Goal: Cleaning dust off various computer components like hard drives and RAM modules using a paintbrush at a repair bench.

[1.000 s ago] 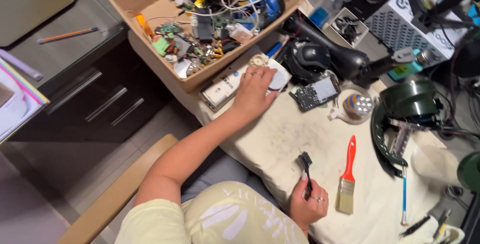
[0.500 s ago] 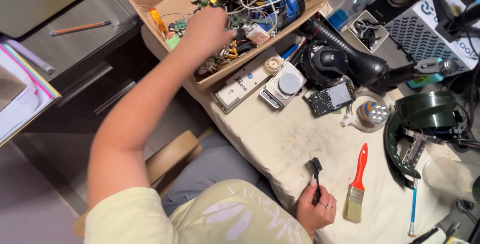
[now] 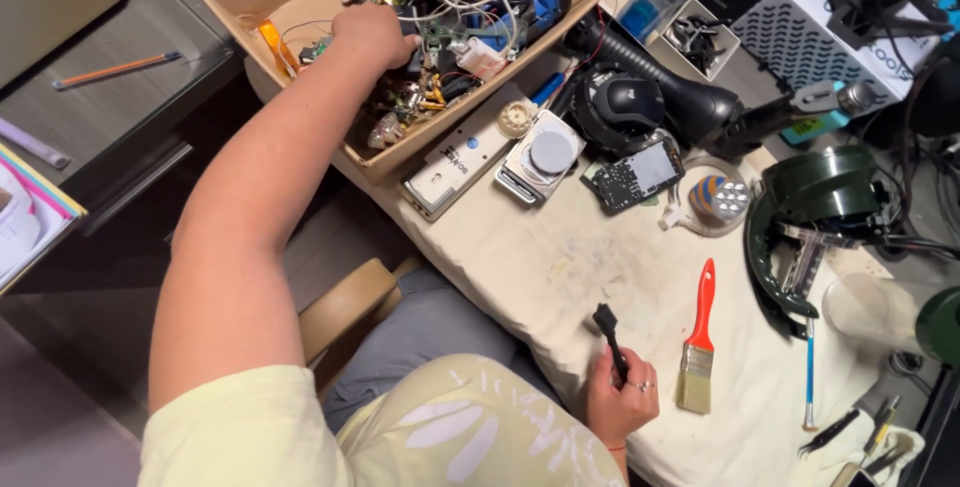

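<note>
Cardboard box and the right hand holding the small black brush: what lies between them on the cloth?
In the head view, a white rectangular device beside the cardboard box; then bare stained cloth to the right hand.

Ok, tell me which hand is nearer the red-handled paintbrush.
Right. The right hand, gripping a small black brush, rests just beside the red-handled paintbrush. The left hand is far off, inside the cardboard box.

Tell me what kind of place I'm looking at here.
Probably a home electronics repair bench. The left hand reaches into a cardboard box of wires and circuit parts, the right hand holds a small black brush, and a bare circuit board lies on the stained cloth-covered table.
</note>
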